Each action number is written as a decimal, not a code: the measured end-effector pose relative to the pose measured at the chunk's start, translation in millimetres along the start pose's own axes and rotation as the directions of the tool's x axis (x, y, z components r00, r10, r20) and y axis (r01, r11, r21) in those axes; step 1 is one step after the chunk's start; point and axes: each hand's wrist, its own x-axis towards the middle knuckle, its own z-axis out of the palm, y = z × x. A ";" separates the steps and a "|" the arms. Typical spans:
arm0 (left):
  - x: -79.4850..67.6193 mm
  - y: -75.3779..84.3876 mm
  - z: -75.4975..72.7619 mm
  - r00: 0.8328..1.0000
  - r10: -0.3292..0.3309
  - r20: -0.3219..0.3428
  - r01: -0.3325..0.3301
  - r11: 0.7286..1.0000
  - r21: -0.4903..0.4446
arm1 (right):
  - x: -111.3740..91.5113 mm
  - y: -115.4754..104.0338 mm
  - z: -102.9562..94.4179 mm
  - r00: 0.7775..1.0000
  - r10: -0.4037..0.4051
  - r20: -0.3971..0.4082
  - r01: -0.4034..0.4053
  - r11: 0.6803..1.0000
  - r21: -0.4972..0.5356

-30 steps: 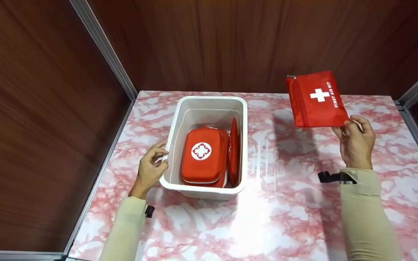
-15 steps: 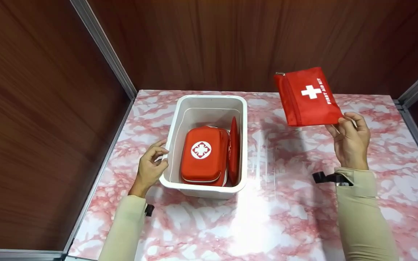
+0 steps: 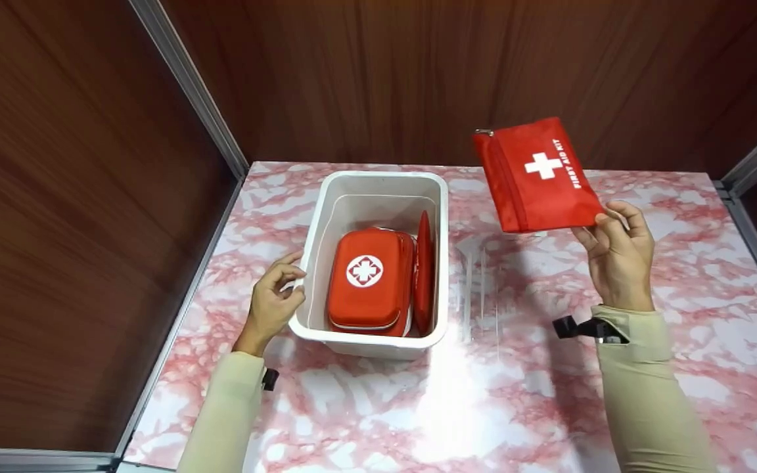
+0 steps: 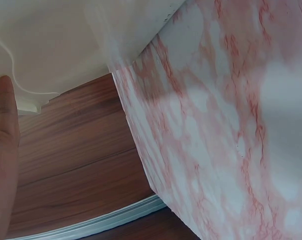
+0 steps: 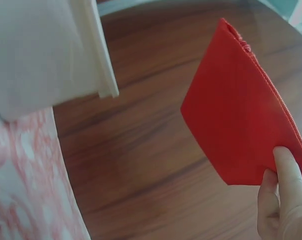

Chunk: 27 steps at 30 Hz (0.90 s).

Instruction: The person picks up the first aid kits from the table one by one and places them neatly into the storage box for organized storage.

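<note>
In the head view my right hand [image 3: 621,253] pinches the lower right corner of a red first aid pouch [image 3: 539,174], raised above the table at the right of a white plastic bin [image 3: 378,179]. A white cross and lettering mark its front; the right wrist view shows its plain back [image 5: 236,115]. My left hand [image 3: 273,302] holds the bin's left rim between bent fingers and thumb, and one finger [image 4: 6,100] lies against the outer wall in the left wrist view. Inside the bin lie a red first aid case [image 3: 368,299] and, leaning on the right wall, a thin red pouch [image 3: 424,276].
The bin stands on a pink and white marbled table [image 3: 516,407]. Brown wood-grain panels [image 3: 378,79] with metal edging [image 3: 188,79] enclose the back and left side. Another red item [image 3: 378,332] shows partly under the case.
My right hand has carried the first aid pouch leftward toward the bin, and the pouch has tilted a little. My left hand stays at the rim; the bin's contents look the same.
</note>
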 end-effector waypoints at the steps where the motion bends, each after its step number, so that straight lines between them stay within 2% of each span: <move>1: 0.0 -0.1 0.0 1.000 -0.001 -0.001 0.001 1.000 -0.001 | -1.4 1.0 1.9 1.000 0.005 0.005 -0.005 1.000 0.001; 15: 0.3 -0.6 -0.1 1.000 0.009 0.004 -0.009 1.000 0.015 | -21.3 14.1 19.7 0.998 0.055 0.043 -0.054 0.998 -0.017; 22: 3.0 -30.1 -4.7 1.000 0.012 -0.001 -0.012 1.000 0.013 | -29.1 18.5 29.8 0.996 0.075 0.046 -0.073 0.997 -0.039; 27: 2.7 -34.4 -5.5 1.000 0.009 -0.001 -0.009 1.000 -0.001 | -34.8 23.2 35.8 0.994 0.078 0.070 -0.075 0.996 -0.047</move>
